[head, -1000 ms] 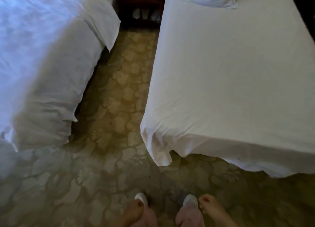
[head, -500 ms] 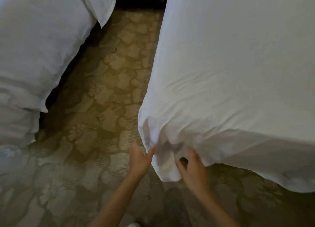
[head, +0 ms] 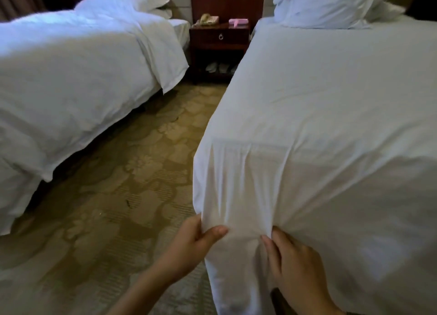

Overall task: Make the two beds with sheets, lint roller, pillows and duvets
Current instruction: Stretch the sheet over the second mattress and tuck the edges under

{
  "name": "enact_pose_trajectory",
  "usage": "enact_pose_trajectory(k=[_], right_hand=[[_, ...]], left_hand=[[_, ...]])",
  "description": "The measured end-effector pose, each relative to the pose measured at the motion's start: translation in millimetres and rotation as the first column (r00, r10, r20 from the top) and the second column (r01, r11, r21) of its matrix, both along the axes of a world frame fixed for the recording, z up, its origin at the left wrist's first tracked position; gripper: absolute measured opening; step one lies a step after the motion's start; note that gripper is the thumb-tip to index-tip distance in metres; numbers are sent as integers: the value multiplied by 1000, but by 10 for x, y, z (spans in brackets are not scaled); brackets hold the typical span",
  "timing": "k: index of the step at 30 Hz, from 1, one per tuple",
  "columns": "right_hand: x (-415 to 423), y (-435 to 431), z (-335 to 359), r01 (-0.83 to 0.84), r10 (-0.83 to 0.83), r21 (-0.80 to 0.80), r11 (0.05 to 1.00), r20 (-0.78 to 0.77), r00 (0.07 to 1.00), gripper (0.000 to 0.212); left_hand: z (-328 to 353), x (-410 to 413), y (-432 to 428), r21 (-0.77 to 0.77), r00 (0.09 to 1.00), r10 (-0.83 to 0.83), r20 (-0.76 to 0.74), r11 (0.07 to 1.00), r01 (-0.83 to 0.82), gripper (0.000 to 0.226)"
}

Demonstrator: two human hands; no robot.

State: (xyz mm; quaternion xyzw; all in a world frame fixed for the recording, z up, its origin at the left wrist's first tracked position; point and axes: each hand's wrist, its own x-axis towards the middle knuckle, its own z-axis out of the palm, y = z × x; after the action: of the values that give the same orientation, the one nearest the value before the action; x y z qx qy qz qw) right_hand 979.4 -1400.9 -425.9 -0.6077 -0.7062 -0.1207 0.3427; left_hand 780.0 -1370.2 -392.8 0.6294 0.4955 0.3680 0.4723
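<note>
The right bed carries a white sheet (head: 331, 130) that hangs over its near left corner. My left hand (head: 196, 239) pinches the sheet's hanging corner between thumb and fingers. My right hand (head: 290, 260) grips a fold of the same sheet just to the right, fingers curled into the cloth. White pillows (head: 324, 5) are piled at the head of this bed. The left bed lies under a white duvet (head: 78, 73), with a pillow (head: 123, 1) at its head.
A dark wooden nightstand (head: 220, 38) stands between the beds, with a telephone (head: 208, 19) and a pink object (head: 238, 21) on top and white slippers (head: 220, 66) on its lower shelf. Patterned carpet (head: 132, 184) fills the aisle between the beds.
Both hands came up from near my feet to the sheet's corner and took hold of it. My view rose from the floor to take in the bed heads and nightstand.
</note>
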Motion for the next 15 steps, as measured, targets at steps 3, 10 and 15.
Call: enact_pose_trajectory(k=[3,10,15], right_hand=[[-15,-254,4,-27,26,-8,1000,-92,995,61],[-56,-399,185,-41,15,-235,971,-114,993,22],[-74,-358,387,-27,-21,-545,838,-82,996,23]], left_hand=[[52,-65,-75,-75,995,-86,41,993,88,40],[136,7,-22,-113,1000,-7,2,994,7,10],[70,-19,-23,-158,991,112,-76,980,-123,25]])
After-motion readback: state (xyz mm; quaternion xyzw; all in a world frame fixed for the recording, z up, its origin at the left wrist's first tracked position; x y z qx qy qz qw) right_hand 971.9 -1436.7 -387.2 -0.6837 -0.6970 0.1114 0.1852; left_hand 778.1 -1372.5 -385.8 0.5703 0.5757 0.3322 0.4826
